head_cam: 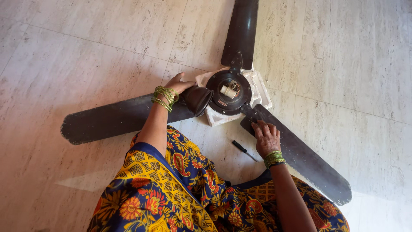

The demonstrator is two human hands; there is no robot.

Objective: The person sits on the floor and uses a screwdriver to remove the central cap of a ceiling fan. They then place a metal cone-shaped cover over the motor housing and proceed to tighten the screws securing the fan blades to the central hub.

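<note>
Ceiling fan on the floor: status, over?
Left hand on dark canopy cup. Right hand flat on fan blade. Screwdriver loose on floor, untouched.

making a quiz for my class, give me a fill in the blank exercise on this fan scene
1. The fan lying on the floor has ____ blades.
2. The right hand rests flat on a ____.
3. The screwdriver lies on the floor beside the ____ hand.
4. The motor sits on a white ____ block.

Missing words: three; blade; right; foam
</note>
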